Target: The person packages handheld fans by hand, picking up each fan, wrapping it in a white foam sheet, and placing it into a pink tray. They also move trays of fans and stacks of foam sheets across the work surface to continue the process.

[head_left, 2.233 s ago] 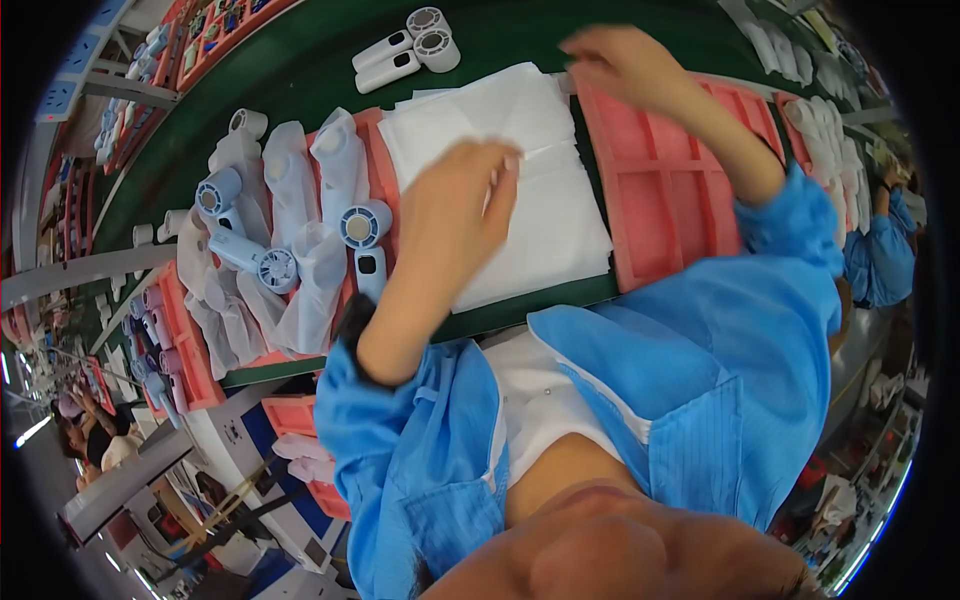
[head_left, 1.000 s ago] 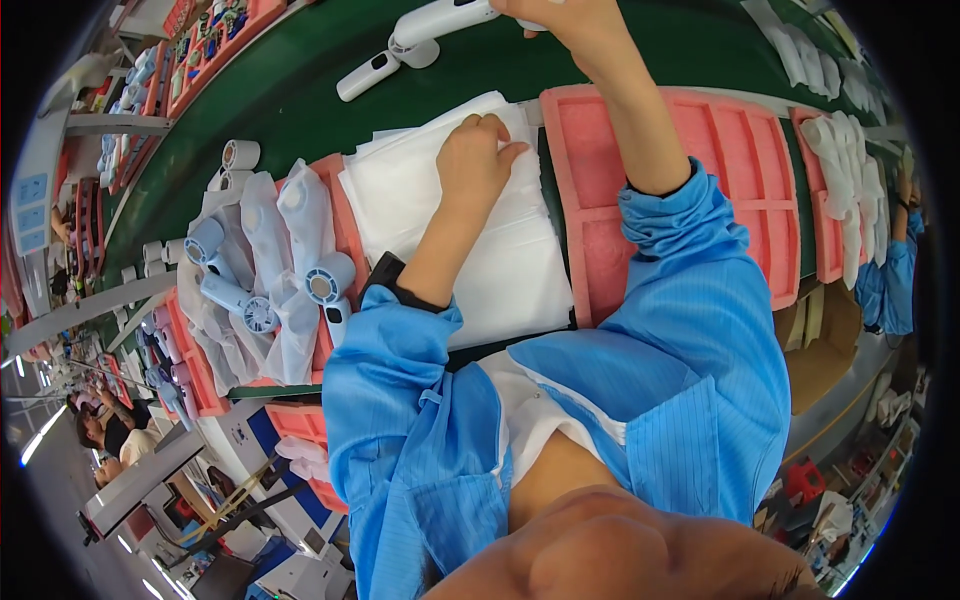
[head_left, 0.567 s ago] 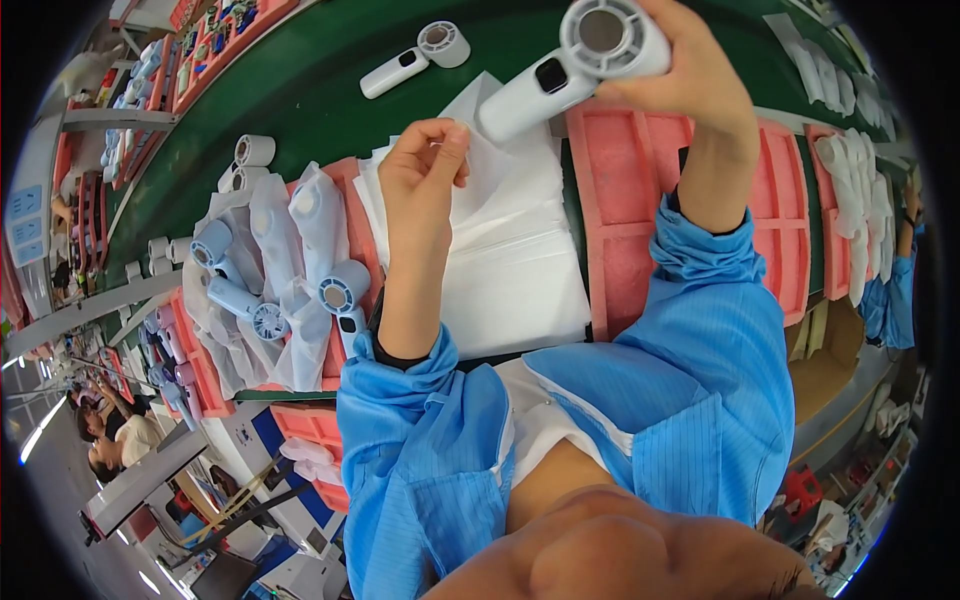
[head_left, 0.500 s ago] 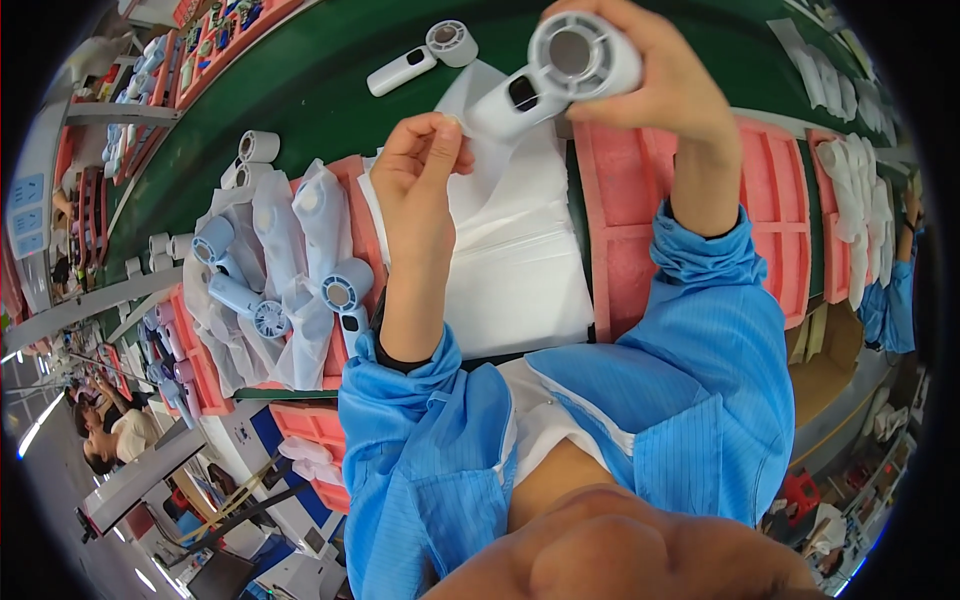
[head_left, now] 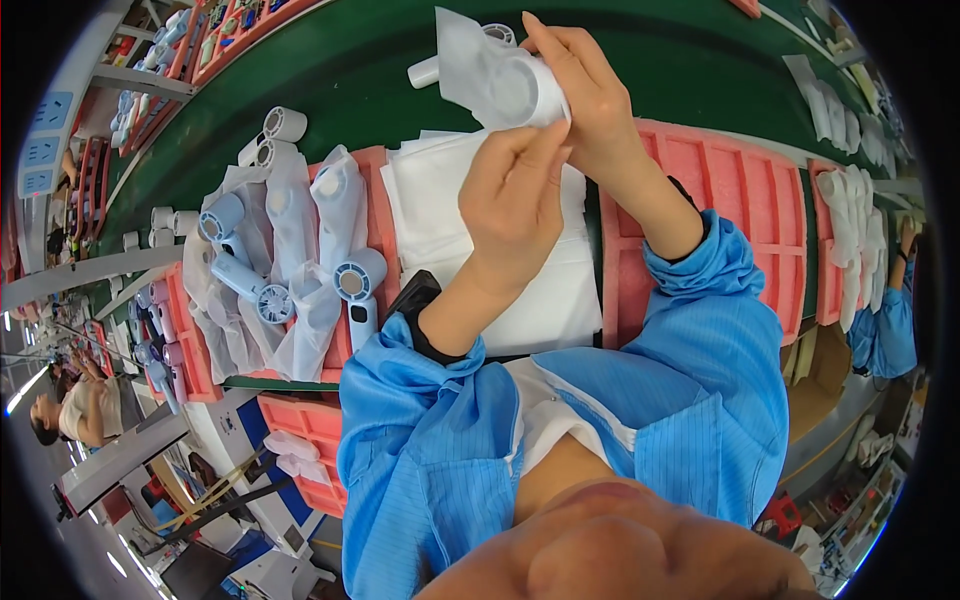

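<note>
Above the far end of the bag stack, a white handheld fan (head_left: 548,98) sits at least partly inside a frosted plastic bag (head_left: 468,62); its round head shows through the film. My right hand (head_left: 592,105) wraps the fan's right side, fingers stretched along the far side. With thumb and fingers pinched, my left hand (head_left: 512,205) holds the bag's near edge by the fan head. Below my hands lies a stack of flat white bags (head_left: 525,295). Another white fan (head_left: 424,72) lies on the green table behind, partly hidden by the bag.
To the left, a pink tray (head_left: 376,215) carries bagged and unbagged light-blue fans (head_left: 290,205). A pink divided tray (head_left: 725,205) stands on the right. White fans (head_left: 284,124) rest on the green table (head_left: 370,60) at far left. Another person's blue sleeve (head_left: 885,320) shows at far right.
The fan has turned and come lower left, and the bag now covers its head. My left hand has moved right to the bag's edge beside my right hand.
</note>
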`<state>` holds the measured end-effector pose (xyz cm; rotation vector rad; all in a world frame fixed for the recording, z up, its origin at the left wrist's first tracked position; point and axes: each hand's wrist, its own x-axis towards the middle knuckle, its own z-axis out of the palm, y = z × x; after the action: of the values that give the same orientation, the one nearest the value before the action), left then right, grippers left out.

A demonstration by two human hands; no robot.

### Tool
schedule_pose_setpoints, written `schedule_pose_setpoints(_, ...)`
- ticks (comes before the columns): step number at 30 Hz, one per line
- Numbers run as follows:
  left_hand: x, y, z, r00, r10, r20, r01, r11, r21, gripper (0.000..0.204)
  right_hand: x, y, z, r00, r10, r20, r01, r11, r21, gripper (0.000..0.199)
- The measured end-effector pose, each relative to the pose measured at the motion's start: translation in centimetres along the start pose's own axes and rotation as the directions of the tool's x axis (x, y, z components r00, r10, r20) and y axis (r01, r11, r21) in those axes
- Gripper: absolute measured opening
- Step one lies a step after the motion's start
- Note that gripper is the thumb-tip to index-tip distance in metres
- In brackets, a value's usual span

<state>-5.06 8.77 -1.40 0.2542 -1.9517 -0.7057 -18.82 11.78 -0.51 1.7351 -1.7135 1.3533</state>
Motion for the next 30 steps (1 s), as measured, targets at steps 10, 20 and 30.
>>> schedule_pose_setpoints(10,3.2,-1.2,-2.1,0.986,-0.169,0.018,0.169,0.986,-0.005,0.047,0.2,-0.9,-1.3,0.935,0.244,0.257,-0.341,0.822,0.457,0.067)
schedule_pose_setpoints(20,2.0,-0.6,-3.9,0.901,-0.352,-0.254,0.3,0.928,-0.223,0.037,0.0,-0.9,-1.1,0.96,0.216,0.181,-0.203,0.975,-0.09,0.041)
schedule_pose_setpoints(30,2.9,-2.7,-4.5,0.909,-0.28,-0.308,0.254,0.959,-0.123,0.023,0.0,-2.2,-1.9,0.866,0.359,0.348,-0.401,0.915,0.054,0.031)
